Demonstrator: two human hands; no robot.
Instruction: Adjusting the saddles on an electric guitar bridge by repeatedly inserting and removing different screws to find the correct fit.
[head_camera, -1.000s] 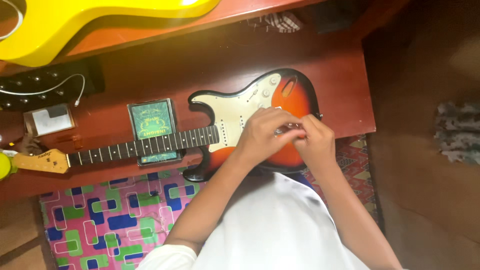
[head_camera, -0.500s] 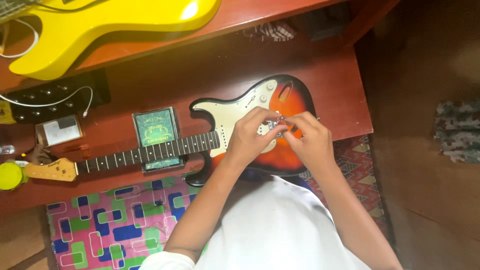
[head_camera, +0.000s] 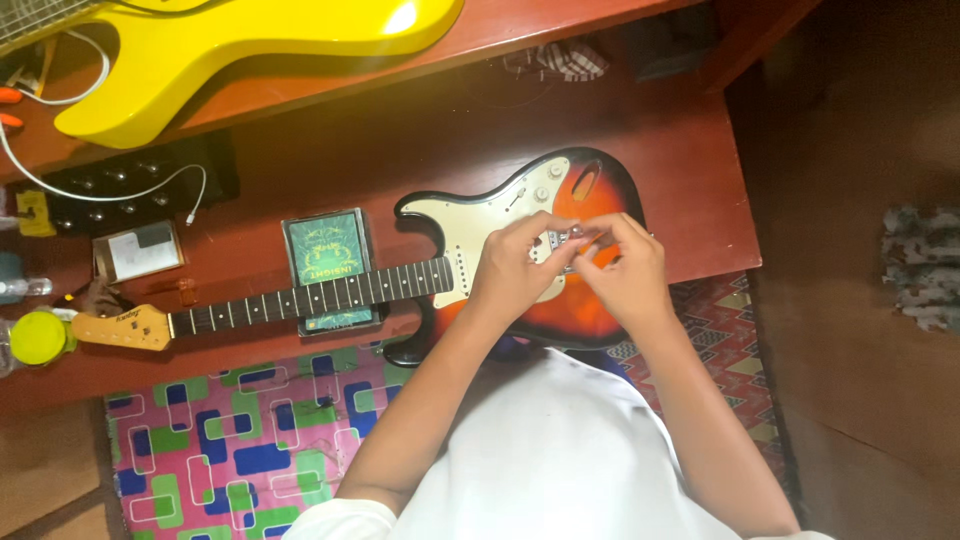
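Lying on the red table (head_camera: 700, 200), a sunburst guitar (head_camera: 590, 190) points its neck left over a green box (head_camera: 325, 250); a yellow guitar (head_camera: 250, 50) rests above. Left hand (head_camera: 520, 265) and right hand (head_camera: 620, 270) meet over its bridge, fingers curled, pinching something too small to tell.

My hands (head_camera: 570, 265) rest on the electric guitar (head_camera: 480, 260); its neck extends left over a booklet (head_camera: 325, 245) on the desk (head_camera: 690, 200).

Glossy lacquered sunburst guitar (head_camera: 590, 300) w/ smooth plastic pickguard (head_camera: 470, 225); matt red wood bench (head_camera: 690, 190)
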